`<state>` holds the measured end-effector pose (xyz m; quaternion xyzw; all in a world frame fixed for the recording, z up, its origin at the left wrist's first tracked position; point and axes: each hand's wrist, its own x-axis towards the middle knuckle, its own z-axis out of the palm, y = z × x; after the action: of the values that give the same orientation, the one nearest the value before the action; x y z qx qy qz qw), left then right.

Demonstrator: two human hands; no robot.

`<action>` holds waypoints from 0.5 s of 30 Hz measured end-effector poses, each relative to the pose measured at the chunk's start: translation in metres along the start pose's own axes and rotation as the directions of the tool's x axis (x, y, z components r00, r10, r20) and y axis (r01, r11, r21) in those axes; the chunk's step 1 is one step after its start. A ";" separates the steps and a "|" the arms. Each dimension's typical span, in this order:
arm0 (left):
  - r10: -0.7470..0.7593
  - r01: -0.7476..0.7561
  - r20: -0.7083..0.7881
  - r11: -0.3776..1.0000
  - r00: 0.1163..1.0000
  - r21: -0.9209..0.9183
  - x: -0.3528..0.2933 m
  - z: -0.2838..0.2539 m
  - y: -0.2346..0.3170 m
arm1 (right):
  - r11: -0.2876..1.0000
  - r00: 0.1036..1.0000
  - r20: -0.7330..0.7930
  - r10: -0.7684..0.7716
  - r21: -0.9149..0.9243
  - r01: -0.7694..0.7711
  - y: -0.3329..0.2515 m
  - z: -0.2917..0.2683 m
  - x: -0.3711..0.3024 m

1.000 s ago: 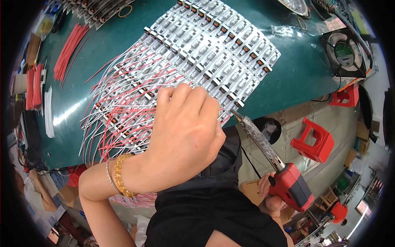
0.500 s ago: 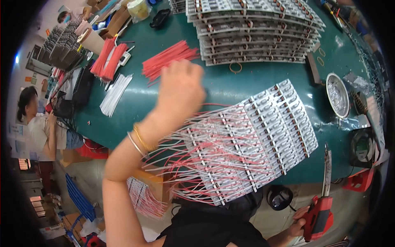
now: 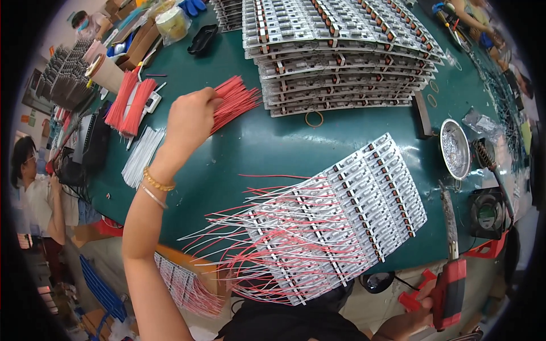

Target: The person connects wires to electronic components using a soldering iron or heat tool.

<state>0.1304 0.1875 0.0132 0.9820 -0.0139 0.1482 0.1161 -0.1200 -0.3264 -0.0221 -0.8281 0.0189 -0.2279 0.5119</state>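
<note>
Wires [image 3: 236, 102] in red insulation lie as a loose bundle on the desk [image 3: 222, 156], left of the stack of panels [image 3: 341, 62] and behind the white wires [image 3: 143, 156]. The left hand [image 3: 192, 120] is at the near-left end of this bundle with fingers curled; whether a strand is pinched cannot be told. Each strand should be very light, springy along its length and easily bent; the smooth covering is likely to let neighbours slide or come away together. Take hold close to one end, between thumb and forefinger, and separate a single strand. The right hand [image 3: 425, 303] is wrapped around the red-and-black handle of the soldering tool [image 3: 453, 281], whose metal barrel points away from the body. Treat this tool as rigid and moderately heavy; hold it by the handle only, since the barrel and tip may be hot. The board panel [image 3: 378, 202] lies on the desk to the right of the left hand. It should be thin, stiff and fragile at its components: handle it by the outer edges, never by the attached leads [image 3: 287, 233], which could tear loose.
</note>
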 end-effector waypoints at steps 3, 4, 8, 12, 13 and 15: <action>-0.049 0.029 -0.078 0.970 0.996 -0.240 -0.008 -0.014 0.002 | 1.000 1.000 0.026 0.016 0.015 -0.017 -0.013 0.024 0.014; -0.155 0.043 -0.214 0.891 0.964 -0.452 -0.011 -0.019 0.005 | 1.000 0.999 0.037 0.022 0.021 -0.023 -0.015 0.029 0.020; -0.303 -0.244 -0.381 0.403 0.874 -0.882 -0.016 -0.019 0.015 | 0.998 0.997 0.058 0.041 0.049 -0.043 -0.029 0.055 0.016; -0.387 -0.123 -0.288 0.398 0.876 -0.909 -0.035 0.000 0.038 | 0.993 0.995 0.100 0.024 0.112 -0.035 0.016 0.012 0.056; -0.383 -0.126 -0.288 0.396 0.877 -0.910 -0.037 0.007 0.039 | 0.992 0.995 0.102 0.021 0.121 -0.033 0.020 0.010 0.064; -0.312 -0.035 -0.199 0.461 0.929 -0.887 -0.039 0.014 0.044 | 0.989 0.994 0.107 0.016 0.143 -0.032 0.007 0.019 0.043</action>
<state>0.0943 0.1415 -0.0013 0.7392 0.0134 0.2737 0.6153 -0.0726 -0.3251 -0.0202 -0.7994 -0.0148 -0.1783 0.5736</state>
